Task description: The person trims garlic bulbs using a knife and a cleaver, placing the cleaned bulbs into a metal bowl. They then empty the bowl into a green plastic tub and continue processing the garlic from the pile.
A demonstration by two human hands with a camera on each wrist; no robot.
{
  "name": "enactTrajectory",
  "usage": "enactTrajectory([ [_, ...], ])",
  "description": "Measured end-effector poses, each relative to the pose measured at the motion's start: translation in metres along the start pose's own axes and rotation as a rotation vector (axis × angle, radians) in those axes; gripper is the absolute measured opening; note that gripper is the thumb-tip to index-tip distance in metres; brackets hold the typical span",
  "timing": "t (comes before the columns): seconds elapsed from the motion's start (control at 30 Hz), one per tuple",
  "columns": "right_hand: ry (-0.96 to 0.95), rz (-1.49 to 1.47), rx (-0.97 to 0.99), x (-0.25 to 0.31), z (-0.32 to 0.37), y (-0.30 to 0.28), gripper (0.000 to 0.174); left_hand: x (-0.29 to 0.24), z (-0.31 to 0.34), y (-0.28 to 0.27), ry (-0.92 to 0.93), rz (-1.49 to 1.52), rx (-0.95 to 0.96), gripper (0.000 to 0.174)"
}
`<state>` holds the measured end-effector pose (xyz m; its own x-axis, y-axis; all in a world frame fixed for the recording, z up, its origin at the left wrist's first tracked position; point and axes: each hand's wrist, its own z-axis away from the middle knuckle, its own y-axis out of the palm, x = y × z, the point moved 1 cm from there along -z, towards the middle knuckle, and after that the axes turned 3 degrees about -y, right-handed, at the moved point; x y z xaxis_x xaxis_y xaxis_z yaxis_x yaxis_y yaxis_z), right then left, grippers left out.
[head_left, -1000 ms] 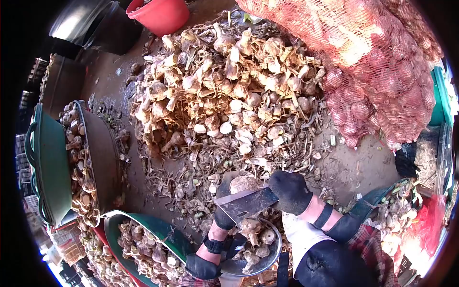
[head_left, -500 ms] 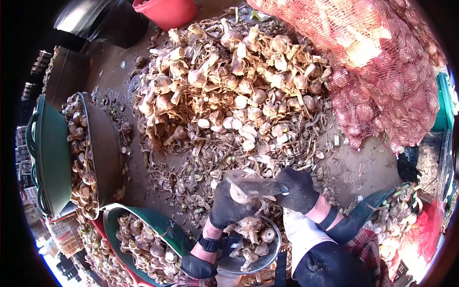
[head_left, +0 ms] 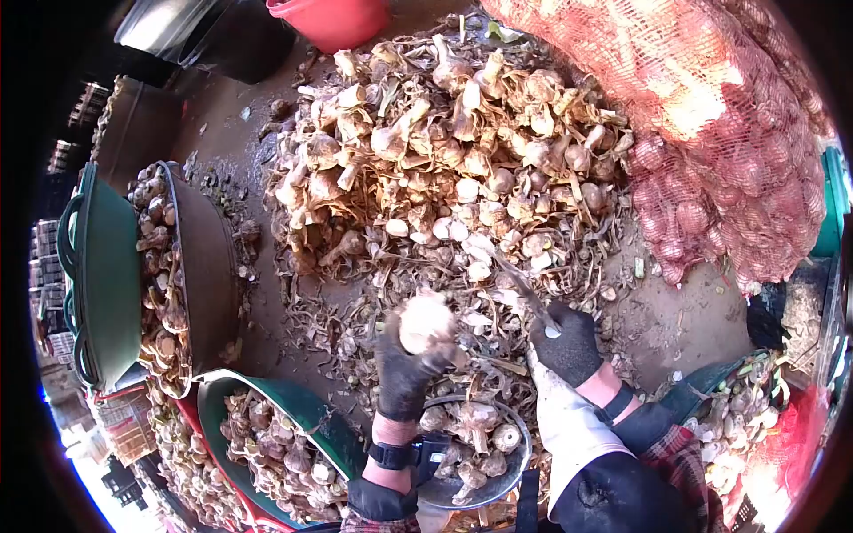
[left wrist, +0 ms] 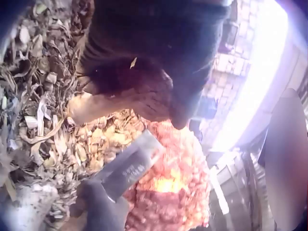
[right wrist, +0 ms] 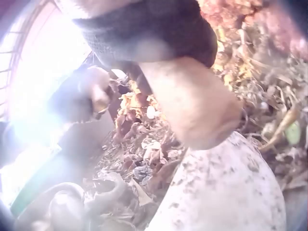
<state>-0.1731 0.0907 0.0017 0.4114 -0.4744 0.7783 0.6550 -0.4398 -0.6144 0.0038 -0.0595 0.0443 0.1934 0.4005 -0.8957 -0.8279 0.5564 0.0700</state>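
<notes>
In the head view a gloved left hand grips a pale garlic bulb, slightly blurred. The gloved right hand holds a broad-bladed knife, its blade angled up and left, apart from the bulb. The left wrist view shows the dark glove of the left hand above, with the knife blade below in the right hand. Seen from the right wrist, the right hand is round a rounded tan handle. A metal bowl of bulbs is just below the hands.
A large garlic heap lies ahead among dry husks. Red mesh sacks stand at right. Green tubs and another green container with bulbs are at left. A red bucket is at the top. Pale cloth covers a leg.
The blade has parted from the bulb and swung upward in the right hand. The left hand has moved left with the bulb, whose pale side now faces up. The head view has shifted slightly.
</notes>
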Motion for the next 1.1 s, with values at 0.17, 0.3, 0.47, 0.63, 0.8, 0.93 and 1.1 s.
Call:
enactTrajectory([
  [0.17,-0.107,-0.249,-0.005,0.046,-0.004,0.004,0.011,0.013,-0.003,0.021,0.010,0.693,-0.065,0.041],
  [0.3,-0.193,-0.258,-0.089,0.053,-0.008,0.002,0.010,0.029,0.014,0.051,-0.123,1.005,-0.018,0.047],
  [0.47,-0.103,0.007,0.232,-0.003,0.009,0.033,0.012,0.005,0.039,0.057,-0.157,1.055,0.826,0.083],
  [0.63,-0.106,0.073,0.400,-0.002,0.006,0.028,0.019,0.004,0.005,-0.044,-0.285,-0.020,0.835,0.077],
  [0.8,-0.060,0.015,0.276,0.001,0.004,0.030,0.017,0.014,-0.119,-0.105,0.602,-1.146,-0.283,0.065],
  [0.93,0.019,0.061,0.347,0.009,0.001,0.028,0.019,0.035,-0.176,-0.118,0.191,-1.371,-0.345,0.064],
  [1.1,-0.083,0.005,0.248,0.012,0.000,0.022,0.018,0.044,-0.134,-0.103,0.394,-0.975,-0.162,0.058],
])
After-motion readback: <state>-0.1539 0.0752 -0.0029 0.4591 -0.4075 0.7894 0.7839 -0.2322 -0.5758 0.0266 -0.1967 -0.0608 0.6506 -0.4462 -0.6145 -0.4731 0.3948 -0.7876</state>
